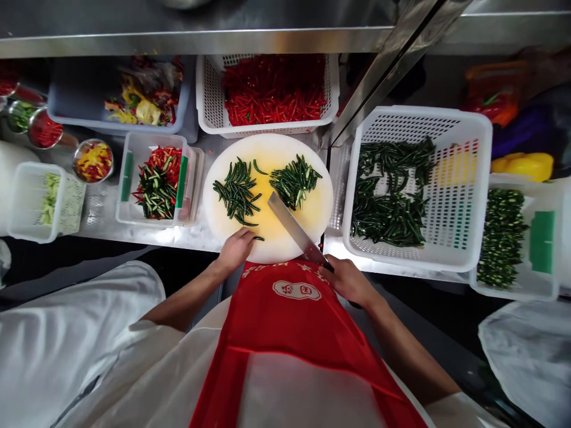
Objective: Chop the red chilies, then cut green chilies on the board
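Observation:
My right hand (350, 278) is closed round the handle of a kitchen knife (297, 232), its blade lying slantwise over the round white cutting board (214, 235). At the board's near left edge, the fingers of my left hand (236, 248) are pinched together on a green chili (258, 238). A pile of whole-looking green chilies (238, 189) is on the board's left half. Sliced green chilies (296, 178) form a second pile on the right, beyond the knife tip. One loose chili (259, 168) lies between the piles.
Behind the board stands a white basket of red chilies (274, 89). To the right, a white basket (455, 258) holds green chilies; a tub of cut green pieces (502, 238) adjoins it. Left is a clear tub (125, 208) of mixed chilies. A metal post (379, 77) rises behind.

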Motion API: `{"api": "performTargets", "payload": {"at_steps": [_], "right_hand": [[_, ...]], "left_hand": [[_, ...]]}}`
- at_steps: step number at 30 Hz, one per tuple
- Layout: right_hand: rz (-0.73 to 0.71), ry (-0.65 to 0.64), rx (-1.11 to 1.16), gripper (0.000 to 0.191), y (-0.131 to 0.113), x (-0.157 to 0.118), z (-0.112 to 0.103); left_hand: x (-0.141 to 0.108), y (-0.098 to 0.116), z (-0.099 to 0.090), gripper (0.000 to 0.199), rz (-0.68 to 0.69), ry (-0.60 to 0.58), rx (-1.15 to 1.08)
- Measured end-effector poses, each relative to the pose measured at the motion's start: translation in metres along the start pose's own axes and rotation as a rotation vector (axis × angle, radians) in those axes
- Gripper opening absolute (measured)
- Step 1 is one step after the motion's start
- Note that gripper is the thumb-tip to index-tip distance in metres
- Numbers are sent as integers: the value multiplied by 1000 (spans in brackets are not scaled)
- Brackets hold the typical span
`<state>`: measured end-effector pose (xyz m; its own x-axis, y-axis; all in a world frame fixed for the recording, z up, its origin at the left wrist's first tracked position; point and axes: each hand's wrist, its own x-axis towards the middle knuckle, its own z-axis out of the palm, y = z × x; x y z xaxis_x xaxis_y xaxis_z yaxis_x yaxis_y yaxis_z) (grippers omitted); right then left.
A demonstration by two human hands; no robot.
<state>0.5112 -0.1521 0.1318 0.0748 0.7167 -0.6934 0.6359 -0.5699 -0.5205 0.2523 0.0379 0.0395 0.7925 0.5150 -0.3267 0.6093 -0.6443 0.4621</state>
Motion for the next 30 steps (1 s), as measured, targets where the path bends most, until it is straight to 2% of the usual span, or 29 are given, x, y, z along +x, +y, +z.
{"api": "performTargets", "payload": {"at_steps": [4, 7, 9, 15, 20, 23, 27, 30], "right_hand": [[46, 76, -68, 18, -4, 11, -6], [38, 93, -91, 17, -9, 13, -10], [19, 94, -91, 17, -13, 12, -12], [23, 36, 1, 16, -22, 0, -24], [72, -45, 65, 19, -23, -12, -36], [78, -29, 15, 18, -27, 2, -23], [102, 63, -76, 17, -33, 42, 3], [87, 130, -44, 18, -34, 52, 6]], "left_hand": [[53, 17, 2, 25, 162, 83, 45], [88, 15, -5, 27, 218, 134, 77], [101, 10, -9, 27, 278, 148, 69], [107, -3, -11, 30, 412, 157, 9], [111, -8, -10, 32, 459, 119, -22], [112, -9, -10, 33, 457, 112, -27], [109, -7, -13, 32, 492, 94, -16], [108, -9, -24, 31, 470, 117, -27]]}}
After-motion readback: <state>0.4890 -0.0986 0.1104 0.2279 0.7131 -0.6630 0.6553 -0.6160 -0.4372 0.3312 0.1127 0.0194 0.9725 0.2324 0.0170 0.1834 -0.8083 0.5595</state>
